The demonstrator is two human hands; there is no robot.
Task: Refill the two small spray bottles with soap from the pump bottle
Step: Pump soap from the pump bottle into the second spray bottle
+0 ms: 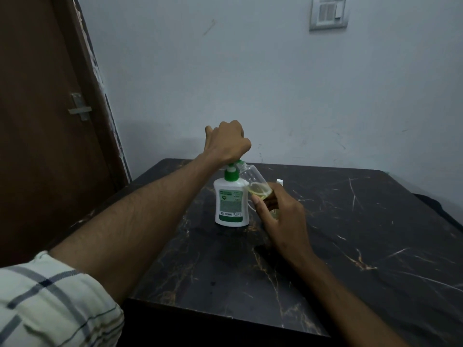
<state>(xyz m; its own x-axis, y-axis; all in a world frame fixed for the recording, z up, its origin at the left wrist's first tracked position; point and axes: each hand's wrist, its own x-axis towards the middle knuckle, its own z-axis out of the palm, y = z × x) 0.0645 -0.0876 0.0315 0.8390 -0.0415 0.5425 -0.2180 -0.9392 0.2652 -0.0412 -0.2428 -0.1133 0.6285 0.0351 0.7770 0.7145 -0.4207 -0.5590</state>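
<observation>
A single wide-angle view, worn on the person's head, looks forward and down over a dark marble table (350, 246) towards a pale wall (225, 71) at 12 o'clock. Both forearms reach in from the bottom edge, at 7 and 5 o'clock, and the left hand (226, 142) and right hand (283, 221) meet close to frame centre, near the camera. A brown door (45, 121) fills the 9 o'clock side; a wall switch plate (328, 12) sits at 1 o'clock. Straight edges bow towards the borders.
</observation>
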